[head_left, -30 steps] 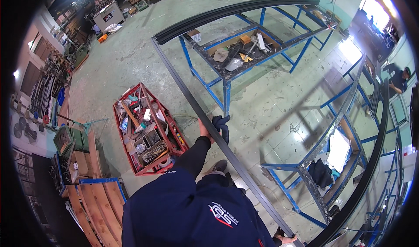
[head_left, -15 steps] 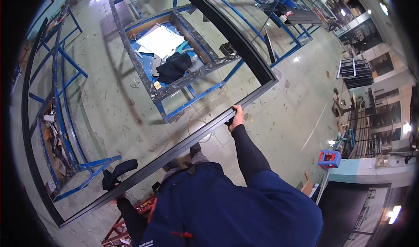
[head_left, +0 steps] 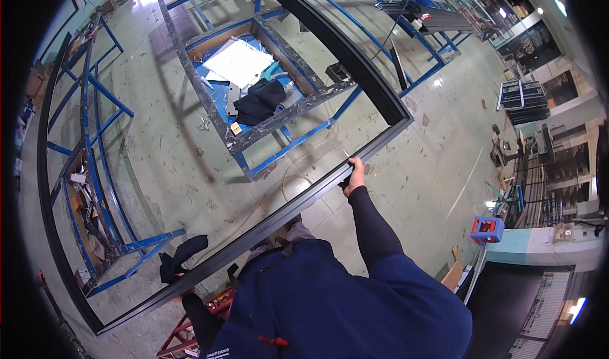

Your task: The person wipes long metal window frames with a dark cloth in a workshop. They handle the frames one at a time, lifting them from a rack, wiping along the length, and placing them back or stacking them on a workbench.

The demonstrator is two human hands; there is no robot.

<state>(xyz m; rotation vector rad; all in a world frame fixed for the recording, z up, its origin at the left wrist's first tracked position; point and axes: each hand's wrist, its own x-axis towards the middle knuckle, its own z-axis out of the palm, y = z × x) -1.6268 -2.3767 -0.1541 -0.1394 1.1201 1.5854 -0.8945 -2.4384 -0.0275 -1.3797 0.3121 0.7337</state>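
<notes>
A large dark rectangular metal frame (head_left: 269,222), like a window or door frame, spans much of the view, with its near bar slanting across in front of my body. My right hand (head_left: 356,176) is closed around this near bar, toward its right corner. Lower left, my left hand (head_left: 182,290) grips the same bar and is partly hidden by it. Dark cloth (head_left: 184,257) shows just past the bar beside my left hand. Whether that hand touches the cloth, I cannot tell.
Beyond the bar stands a blue-legged workbench (head_left: 279,123) with a recessed tray of papers and dark cloth. Another blue stand (head_left: 89,118) runs along the left. A red metal rack (head_left: 174,337) is by my left arm. A blue-and-red device (head_left: 487,229) stands right.
The whole scene has shifted slightly right and down in the picture. Both hands keep their hold on the frame, with little visible change relative to it.
</notes>
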